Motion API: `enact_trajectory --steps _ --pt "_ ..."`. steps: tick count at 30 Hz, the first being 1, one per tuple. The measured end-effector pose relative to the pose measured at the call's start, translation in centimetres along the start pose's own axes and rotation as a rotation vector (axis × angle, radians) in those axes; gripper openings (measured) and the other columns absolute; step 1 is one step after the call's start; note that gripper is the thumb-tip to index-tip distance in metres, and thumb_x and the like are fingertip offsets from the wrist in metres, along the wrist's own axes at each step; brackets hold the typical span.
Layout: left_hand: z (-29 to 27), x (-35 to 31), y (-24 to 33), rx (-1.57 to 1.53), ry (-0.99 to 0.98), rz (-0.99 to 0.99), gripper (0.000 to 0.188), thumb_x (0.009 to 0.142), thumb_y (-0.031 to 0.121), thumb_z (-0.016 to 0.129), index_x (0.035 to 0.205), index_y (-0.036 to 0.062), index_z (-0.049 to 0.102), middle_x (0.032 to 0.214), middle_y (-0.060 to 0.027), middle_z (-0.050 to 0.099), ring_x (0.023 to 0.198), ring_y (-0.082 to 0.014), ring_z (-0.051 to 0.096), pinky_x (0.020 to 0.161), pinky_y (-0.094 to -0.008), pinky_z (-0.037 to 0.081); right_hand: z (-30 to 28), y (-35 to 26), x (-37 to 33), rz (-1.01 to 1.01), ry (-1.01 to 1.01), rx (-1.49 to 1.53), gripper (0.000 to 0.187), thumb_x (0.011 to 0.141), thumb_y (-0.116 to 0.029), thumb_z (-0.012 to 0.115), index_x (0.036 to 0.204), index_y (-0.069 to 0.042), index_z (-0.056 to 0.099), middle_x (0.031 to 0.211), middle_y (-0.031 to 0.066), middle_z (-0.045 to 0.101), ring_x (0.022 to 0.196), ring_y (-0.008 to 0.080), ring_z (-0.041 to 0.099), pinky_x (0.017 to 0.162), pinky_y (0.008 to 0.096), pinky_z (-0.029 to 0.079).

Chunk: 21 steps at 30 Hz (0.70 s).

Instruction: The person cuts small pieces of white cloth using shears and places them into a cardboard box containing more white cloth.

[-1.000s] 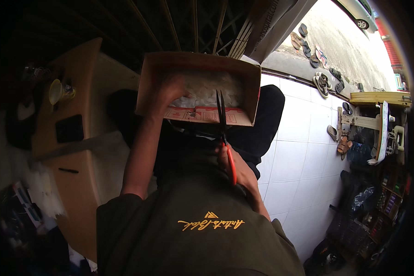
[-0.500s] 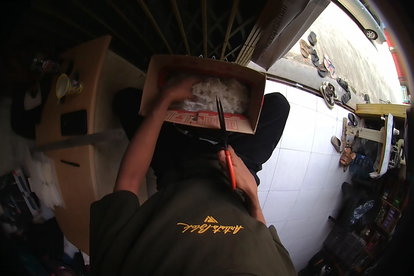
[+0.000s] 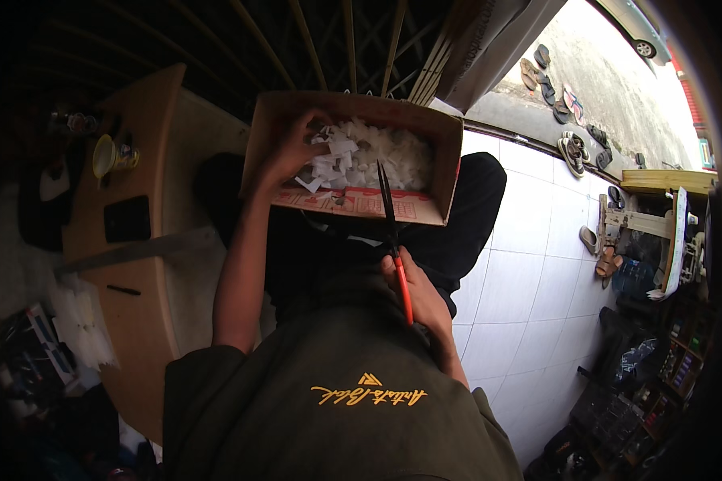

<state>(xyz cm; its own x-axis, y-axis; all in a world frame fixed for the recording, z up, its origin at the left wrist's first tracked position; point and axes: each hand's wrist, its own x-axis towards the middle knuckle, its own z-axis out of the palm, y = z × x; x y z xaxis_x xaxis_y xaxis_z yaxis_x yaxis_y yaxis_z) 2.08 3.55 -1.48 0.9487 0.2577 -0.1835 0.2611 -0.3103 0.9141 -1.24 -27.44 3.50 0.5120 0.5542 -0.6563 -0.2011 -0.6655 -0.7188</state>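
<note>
An open cardboard box (image 3: 449,172) with red print stands in front of me, between my knees. White scraps (image 3: 389,152), looking like paper or plastic, fill much of it. Inside its left end is my left hand (image 3: 293,152), fingers curved and apart, with loose white strips (image 3: 329,164) beside the fingertips. Close to my body, my right hand (image 3: 421,289) grips a red-handled tool (image 3: 402,290). Its long, thin black jaws point away from me over the box's near wall, slightly apart at the tips. Whether it is scissors or pliers I cannot tell.
On the left is a wooden table (image 3: 144,264) with a dark phone-like slab (image 3: 127,220), a pen (image 3: 123,289) and a yellow-and-white tub (image 3: 114,156). A barred gate (image 3: 349,48) rises behind the box. Several shoes (image 3: 573,152) line the doorway at right, past the white tiled floor (image 3: 513,264).
My left hand has drawn slightly left and back among the scraps, and its fingers show more clearly. Loose strips now lie at the box's left. My right hand has hardly moved.
</note>
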Motion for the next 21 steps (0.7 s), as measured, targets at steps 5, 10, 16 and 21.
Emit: enact_trajectory --steps 5,10,16,21 --pt "-1.0 -0.8 0.0 -0.103 0.004 -0.138 0.034 0.086 0.005 0.072 0.118 0.0067 0.059 0.111 -0.0019 0.062 0.094 -0.0092 0.060 0.082 -0.0261 0.051 0.2 0.0 0.0 -0.019 0.016 0.003 0.063 0.098 -0.061 0.042 0.116 -0.001 0.046 0.090 0.0288 0.064 0.088 0.0482 0.062 0.078 0.0472 0.046" --pt "-1.1 -0.8 0.7 -0.321 -0.048 -0.274 0.039 0.084 0.009 0.077 0.119 0.0092 0.061 0.109 -0.0035 0.064 0.094 -0.0097 0.061 0.080 -0.0266 0.052 0.1 -0.2 -0.1 -0.004 -0.006 0.015 0.063 0.098 -0.061 0.042 0.115 -0.001 0.046 0.089 0.0275 0.064 0.086 0.0469 0.062 0.078 0.0462 0.045" --pt "-0.7 -1.5 0.3 -0.365 -0.152 -0.132 0.051 0.076 0.006 0.082 0.121 0.0078 0.059 0.112 -0.0106 0.064 0.097 -0.0144 0.064 0.082 -0.0271 0.053 0.2 -0.1 0.0 0.003 -0.011 0.009 0.064 0.098 -0.062 0.042 0.116 -0.001 0.046 0.089 0.0274 0.064 0.087 0.0463 0.062 0.078 0.0457 0.046" --pt "-1.2 -0.8 -1.2 -0.371 -0.176 -0.143 0.050 0.078 0.005 0.080 0.123 0.0067 0.058 0.096 -0.0091 0.069 0.094 -0.0134 0.067 0.076 -0.0257 0.055 0.3 0.0 0.0 -0.005 -0.007 0.011 0.064 0.098 -0.060 0.044 0.119 0.000 0.046 0.090 0.0260 0.064 0.087 0.0451 0.063 0.079 0.0449 0.046"
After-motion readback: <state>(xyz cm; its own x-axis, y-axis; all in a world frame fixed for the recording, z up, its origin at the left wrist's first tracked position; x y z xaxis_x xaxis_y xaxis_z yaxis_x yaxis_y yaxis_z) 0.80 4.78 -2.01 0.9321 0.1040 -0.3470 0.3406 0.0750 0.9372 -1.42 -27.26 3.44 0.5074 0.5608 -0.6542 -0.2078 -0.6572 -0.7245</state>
